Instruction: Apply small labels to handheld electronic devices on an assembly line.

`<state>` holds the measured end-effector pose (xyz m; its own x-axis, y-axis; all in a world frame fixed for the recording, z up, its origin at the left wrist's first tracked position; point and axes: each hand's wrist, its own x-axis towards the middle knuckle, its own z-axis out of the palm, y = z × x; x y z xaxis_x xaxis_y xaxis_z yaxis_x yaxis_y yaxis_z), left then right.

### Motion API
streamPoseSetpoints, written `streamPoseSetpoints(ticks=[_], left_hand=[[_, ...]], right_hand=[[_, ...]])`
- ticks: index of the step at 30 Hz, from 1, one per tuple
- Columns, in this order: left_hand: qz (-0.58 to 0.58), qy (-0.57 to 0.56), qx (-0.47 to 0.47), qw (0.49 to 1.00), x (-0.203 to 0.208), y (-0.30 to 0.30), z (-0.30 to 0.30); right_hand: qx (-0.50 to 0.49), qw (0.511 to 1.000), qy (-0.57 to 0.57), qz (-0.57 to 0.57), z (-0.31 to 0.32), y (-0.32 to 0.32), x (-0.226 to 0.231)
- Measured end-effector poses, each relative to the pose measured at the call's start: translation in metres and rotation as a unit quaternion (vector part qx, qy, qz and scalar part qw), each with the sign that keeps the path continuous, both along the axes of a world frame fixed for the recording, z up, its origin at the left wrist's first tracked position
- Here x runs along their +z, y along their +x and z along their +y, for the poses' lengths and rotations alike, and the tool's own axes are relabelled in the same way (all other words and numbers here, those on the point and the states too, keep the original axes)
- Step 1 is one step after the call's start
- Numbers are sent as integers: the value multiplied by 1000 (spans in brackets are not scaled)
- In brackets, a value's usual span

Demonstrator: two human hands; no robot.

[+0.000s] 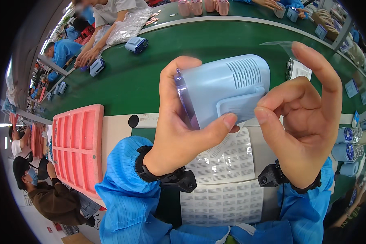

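My left hand (187, 122) is wrapped round a light blue plastic device (215, 81) with rounded edges, vent slots and a dark purple glossy end. It is held up over the bench, with a raised flap-like panel on its side facing me. My right hand (305, 110) has thumb and forefinger pinched together beside the panel's right edge. Anything between those fingertips is too small to make out. Another finger of that hand is raised, and a clear film (278, 44) shows beside its tip. Sheets of printed white labels (221, 203) lie below my hands.
A green conveyor belt (122, 89) crosses ahead, carrying similar blue devices (136, 44) and a white one (299, 70). At left stands a pink compartment tray (79, 148). More blue units (343, 152) stand at right. Co-workers' hands (87, 57) work across the belt.
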<state>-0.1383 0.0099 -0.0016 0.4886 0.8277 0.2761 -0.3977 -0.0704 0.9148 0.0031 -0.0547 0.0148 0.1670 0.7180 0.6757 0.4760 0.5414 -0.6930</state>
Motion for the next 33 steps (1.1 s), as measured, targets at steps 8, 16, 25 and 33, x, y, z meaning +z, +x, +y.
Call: streamPoseSetpoints(ticks=[8, 16, 25, 33], left_hand=[[2, 20, 23, 1000, -5, 1, 1], [20, -15, 23, 999, 0, 1, 1], [228, -87, -153, 958, -4, -11, 43], [523, 236, -38, 818, -54, -19, 106]], right_hand=[[-33, 985, 105, -129, 5, 8, -14], [-248, 880, 26, -404, -1, 14, 7], [277, 899, -324, 97, 48, 62, -15], [-32, 923, -384, 13, 92, 157, -85]])
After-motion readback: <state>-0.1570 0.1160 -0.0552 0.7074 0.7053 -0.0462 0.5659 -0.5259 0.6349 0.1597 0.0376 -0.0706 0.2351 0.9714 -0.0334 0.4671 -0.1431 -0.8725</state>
